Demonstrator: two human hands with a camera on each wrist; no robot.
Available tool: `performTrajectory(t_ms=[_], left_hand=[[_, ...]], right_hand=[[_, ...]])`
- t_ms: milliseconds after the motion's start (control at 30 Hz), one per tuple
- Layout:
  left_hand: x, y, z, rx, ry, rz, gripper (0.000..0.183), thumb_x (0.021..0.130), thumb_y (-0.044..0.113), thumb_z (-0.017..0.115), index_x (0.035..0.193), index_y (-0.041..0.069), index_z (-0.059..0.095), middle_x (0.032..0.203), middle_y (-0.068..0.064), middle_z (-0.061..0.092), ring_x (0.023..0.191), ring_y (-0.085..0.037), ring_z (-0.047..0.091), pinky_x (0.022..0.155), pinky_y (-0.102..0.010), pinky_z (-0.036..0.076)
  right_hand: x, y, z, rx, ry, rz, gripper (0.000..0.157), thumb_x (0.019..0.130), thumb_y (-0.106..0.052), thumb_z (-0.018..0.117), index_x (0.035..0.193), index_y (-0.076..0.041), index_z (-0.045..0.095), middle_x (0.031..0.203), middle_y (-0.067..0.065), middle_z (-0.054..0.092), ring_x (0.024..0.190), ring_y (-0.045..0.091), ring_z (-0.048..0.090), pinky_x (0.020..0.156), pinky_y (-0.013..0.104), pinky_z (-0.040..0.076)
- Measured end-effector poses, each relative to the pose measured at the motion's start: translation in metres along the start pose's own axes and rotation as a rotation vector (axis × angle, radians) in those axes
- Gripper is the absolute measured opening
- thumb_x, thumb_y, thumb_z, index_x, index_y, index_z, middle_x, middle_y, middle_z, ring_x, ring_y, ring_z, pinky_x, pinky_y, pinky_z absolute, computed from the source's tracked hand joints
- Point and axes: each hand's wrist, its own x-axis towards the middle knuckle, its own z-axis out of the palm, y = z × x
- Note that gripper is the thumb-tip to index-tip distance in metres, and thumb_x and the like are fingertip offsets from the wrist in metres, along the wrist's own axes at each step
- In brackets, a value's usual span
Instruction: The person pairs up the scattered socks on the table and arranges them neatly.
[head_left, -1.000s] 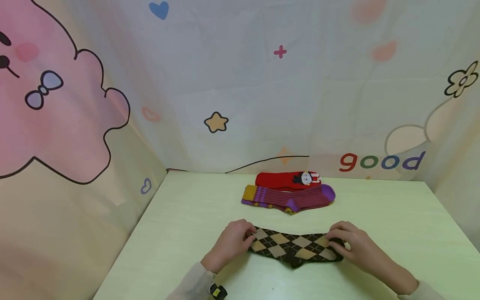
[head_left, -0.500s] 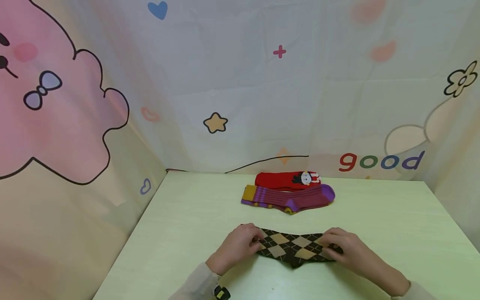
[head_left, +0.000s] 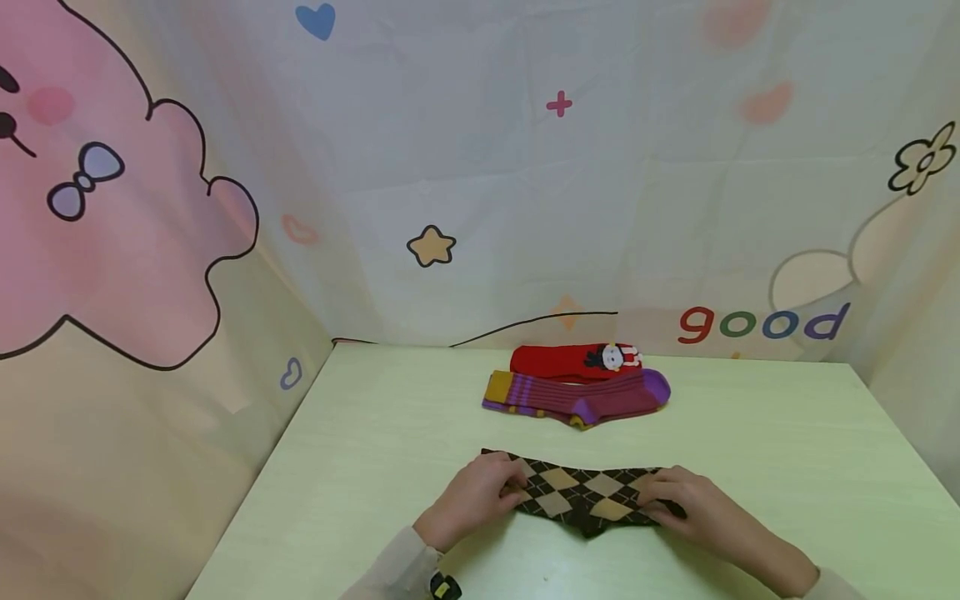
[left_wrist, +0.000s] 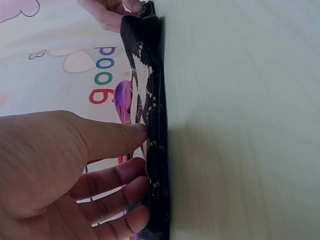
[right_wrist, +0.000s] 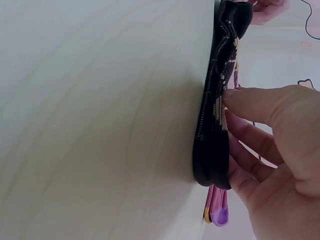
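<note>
A dark argyle sock pair [head_left: 581,493] with beige and tan diamonds lies flat across the table, its heel pointing toward the person. On its left end the left hand [head_left: 480,496] rests, thumb and fingers bent and spaced apart, tips against the fabric. The right hand [head_left: 690,504] touches the toe end in a similar way. In the left wrist view the thumb [left_wrist: 117,137] presses the top layer and fingertips lie beside it. From the right wrist, two dark toes [right_wrist: 210,162] show stacked, with the right thumb [right_wrist: 245,100] on the upper one.
Behind the argyle socks lie maroon socks [head_left: 540,393] with purple toes and mustard cuffs. Red socks [head_left: 551,360] with a cartoon figure sit against the back curtain [head_left: 480,200]. The pale green table [head_left: 787,433] ends at curtains on the left and right.
Both hands have slid inward from the sock ends, uncovering the cuff corner on the left. Over the last half second they have barely moved. The socks stay in place.
</note>
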Motion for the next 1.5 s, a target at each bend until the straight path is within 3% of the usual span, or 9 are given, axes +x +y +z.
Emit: performTrajectory(t_ms=[300, 500, 767, 1100, 1500], left_hand=[[0.000, -0.001, -0.001, -0.002, -0.069, -0.005, 0.017, 0.088, 0.016, 0.082, 0.104, 0.015, 0.076, 0.097, 0.007, 0.066, 0.087, -0.003, 0.056, 0.079, -0.017, 0.049], [-0.001, 0.000, -0.005, 0.018, -0.127, -0.042, 0.025, 0.086, 0.015, 0.084, 0.109, 0.017, 0.075, 0.104, 0.008, 0.063, 0.093, -0.004, 0.056, 0.084, -0.021, 0.050], [0.004, -0.003, -0.005, -0.015, -0.133, -0.056, 0.026, 0.086, 0.012, 0.083, 0.111, 0.017, 0.075, 0.103, 0.007, 0.063, 0.087, -0.003, 0.053, 0.079, -0.019, 0.049], [0.012, -0.006, -0.009, 0.025, -0.155, -0.037, 0.029, 0.085, 0.012, 0.084, 0.112, 0.017, 0.074, 0.101, 0.007, 0.061, 0.084, -0.004, 0.051, 0.078, -0.020, 0.048], [0.025, -0.011, -0.007, 0.050, -0.159, -0.070, 0.029, 0.086, 0.015, 0.085, 0.113, 0.017, 0.075, 0.100, 0.007, 0.061, 0.086, -0.006, 0.052, 0.080, -0.022, 0.049]], right_hand=[[0.000, 0.001, 0.001, 0.008, 0.012, -0.027, 0.031, 0.078, -0.002, 0.086, 0.098, -0.022, 0.075, 0.098, -0.007, 0.069, 0.090, 0.013, 0.064, 0.071, 0.031, 0.057], [0.002, -0.001, -0.001, 0.009, -0.063, 0.043, 0.023, 0.083, -0.010, 0.085, 0.102, -0.021, 0.076, 0.104, -0.006, 0.068, 0.095, 0.015, 0.063, 0.078, 0.036, 0.057], [0.005, 0.000, -0.003, 0.010, -0.111, 0.076, 0.023, 0.083, -0.011, 0.085, 0.104, -0.019, 0.077, 0.107, -0.004, 0.068, 0.098, 0.018, 0.063, 0.082, 0.040, 0.057], [0.009, 0.005, -0.004, 0.008, -0.110, 0.080, 0.024, 0.083, -0.011, 0.085, 0.104, -0.020, 0.077, 0.107, -0.005, 0.068, 0.099, 0.019, 0.062, 0.084, 0.041, 0.057], [0.019, 0.009, -0.007, -0.004, -0.153, 0.141, 0.022, 0.086, -0.011, 0.083, 0.106, -0.018, 0.077, 0.108, -0.003, 0.068, 0.100, 0.022, 0.063, 0.086, 0.044, 0.056]])
